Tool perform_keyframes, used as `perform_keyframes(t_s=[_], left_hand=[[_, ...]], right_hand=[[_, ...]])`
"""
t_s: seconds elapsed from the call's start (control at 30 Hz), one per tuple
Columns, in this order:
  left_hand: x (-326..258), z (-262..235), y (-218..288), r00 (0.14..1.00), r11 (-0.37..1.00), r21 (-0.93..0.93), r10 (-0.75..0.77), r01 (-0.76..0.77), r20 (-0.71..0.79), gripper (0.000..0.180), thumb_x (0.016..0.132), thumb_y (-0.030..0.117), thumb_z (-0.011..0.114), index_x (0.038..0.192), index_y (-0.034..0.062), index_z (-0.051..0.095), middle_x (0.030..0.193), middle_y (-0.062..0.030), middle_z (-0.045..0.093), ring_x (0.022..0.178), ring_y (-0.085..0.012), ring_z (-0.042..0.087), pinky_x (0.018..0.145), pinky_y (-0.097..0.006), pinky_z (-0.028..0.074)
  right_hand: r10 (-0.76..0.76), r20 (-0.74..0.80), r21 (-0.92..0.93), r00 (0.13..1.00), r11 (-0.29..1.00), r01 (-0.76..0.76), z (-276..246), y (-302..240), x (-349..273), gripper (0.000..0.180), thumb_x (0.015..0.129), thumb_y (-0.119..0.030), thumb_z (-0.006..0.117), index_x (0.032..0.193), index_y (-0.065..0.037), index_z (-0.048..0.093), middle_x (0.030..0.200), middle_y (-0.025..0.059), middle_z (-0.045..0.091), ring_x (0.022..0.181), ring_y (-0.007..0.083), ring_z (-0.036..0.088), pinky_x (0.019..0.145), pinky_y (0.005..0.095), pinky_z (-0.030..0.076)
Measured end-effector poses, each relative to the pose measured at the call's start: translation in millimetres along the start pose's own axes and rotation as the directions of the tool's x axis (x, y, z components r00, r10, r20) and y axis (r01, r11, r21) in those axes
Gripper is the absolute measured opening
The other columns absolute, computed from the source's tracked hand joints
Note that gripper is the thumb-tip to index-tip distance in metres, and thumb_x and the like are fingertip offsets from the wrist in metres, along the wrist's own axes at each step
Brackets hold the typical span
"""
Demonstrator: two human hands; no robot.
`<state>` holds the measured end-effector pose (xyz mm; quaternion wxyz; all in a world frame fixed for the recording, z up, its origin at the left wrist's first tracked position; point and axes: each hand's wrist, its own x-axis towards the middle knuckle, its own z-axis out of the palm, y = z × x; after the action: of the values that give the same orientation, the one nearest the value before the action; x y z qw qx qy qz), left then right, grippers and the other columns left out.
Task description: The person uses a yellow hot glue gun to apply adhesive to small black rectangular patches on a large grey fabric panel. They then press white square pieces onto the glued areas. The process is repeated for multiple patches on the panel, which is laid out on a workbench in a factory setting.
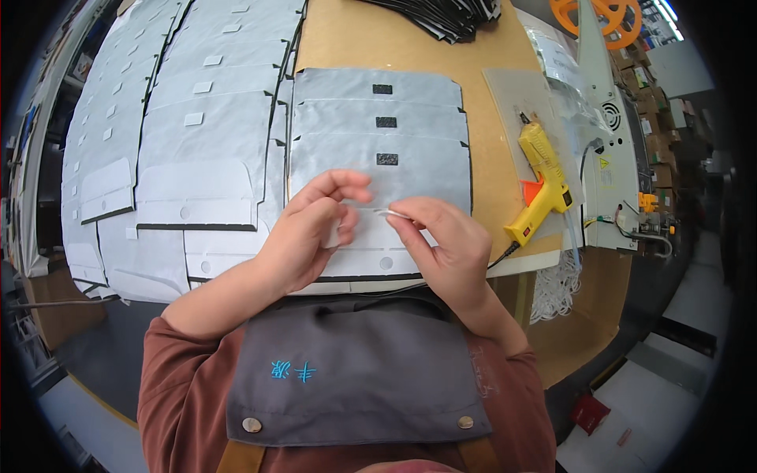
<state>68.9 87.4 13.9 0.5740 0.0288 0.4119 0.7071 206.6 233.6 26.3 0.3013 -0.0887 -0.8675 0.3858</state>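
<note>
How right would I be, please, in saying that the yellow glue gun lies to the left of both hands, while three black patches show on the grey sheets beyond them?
One detail is wrong: the head view shows the yellow glue gun lying to the right of both the left hand and the right hand. Three black patches do show on the grey sheets beyond them.

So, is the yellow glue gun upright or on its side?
On its side: from above, the glue gun shows orange trigger and handle in profile.
</note>
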Motion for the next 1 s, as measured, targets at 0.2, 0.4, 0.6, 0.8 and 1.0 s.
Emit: perform_keyframes(t_s=[0.2, 0.4, 0.6, 0.8, 1.0], left_hand=[[-10, 5, -14, 0.961, 0.804, 0.532, 0.265, -0.266, 0.081, 0.014, 0.092, 0.017, 0.07, 0.089, 0.0059, 0.063, 0.068, 0.0099, 0.051, 0.057, 0.0018, 0.034, 0.05, -0.019, 0.027], [-11, 2, -14, 0.958, 0.757, 0.61, 0.285, -0.234, 0.013, 0.015, 0.092, 0.019, 0.071, 0.086, 0.006, 0.067, 0.068, 0.0098, 0.052, 0.055, 0.0015, 0.033, 0.049, -0.019, 0.026], [-13, 0, -18, 0.959, 0.746, 0.615, 0.274, -0.257, 0.069, 0.013, 0.094, 0.017, 0.065, 0.09, 0.0055, 0.064, 0.071, 0.009, 0.053, 0.056, 0.0012, 0.034, 0.05, -0.02, 0.028], [-21, -11, -4, 0.978, 0.693, 0.703, 0.208, -0.16, 0.017, 0.009, 0.096, 0.013, 0.061, 0.094, 0.0051, 0.059, 0.082, 0.0046, 0.058, 0.067, -0.0015, 0.044, 0.06, -0.02, 0.036], [-17, -20, 1, 0.978, 0.732, 0.659, 0.207, -0.174, 0.028, 0.012, 0.097, 0.018, 0.062, 0.093, 0.0065, 0.06, 0.074, 0.0062, 0.054, 0.055, 0.001, 0.036, 0.049, -0.019, 0.029]], right_hand=[[-0.079, 0.031, -0.033, 0.996, 0.996, 0.08, 9, 0, -6, 0.025, 0.081, -0.001, 0.073, 0.106, -0.003, 0.068, 0.092, 0.0109, 0.071, 0.075, 0.0244, 0.07, 0.065, 0.0319, 0.055], [0.028, 0.095, 0.145, 0.995, 0.989, -0.041, 10, -8, -11, 0.027, 0.084, 0.002, 0.069, 0.111, 0.0, 0.066, 0.1, 0.0118, 0.072, 0.083, 0.021, 0.072, 0.067, 0.0284, 0.058], [0.337, 0.191, 0.287, 0.922, 0.879, -0.381, 8, 0, -18, 0.019, 0.089, -0.002, 0.067, 0.107, 0.002, 0.064, 0.094, 0.0105, 0.073, 0.086, 0.0142, 0.072, 0.066, 0.0243, 0.058], [0.553, 0.185, 0.496, 0.812, 0.661, -0.563, 8, 3, -8, 0.011, 0.094, -0.008, 0.065, 0.1, 0.001, 0.062, 0.085, 0.0068, 0.072, 0.079, 0.0108, 0.072, 0.063, 0.0216, 0.055], [0.56, 0.401, 0.202, 0.725, 0.718, -0.666, 4, 12, -7, 0.016, 0.09, -0.011, 0.07, 0.098, 0.001, 0.064, 0.081, 0.0053, 0.069, 0.066, 0.0073, 0.065, 0.058, 0.0204, 0.05]])
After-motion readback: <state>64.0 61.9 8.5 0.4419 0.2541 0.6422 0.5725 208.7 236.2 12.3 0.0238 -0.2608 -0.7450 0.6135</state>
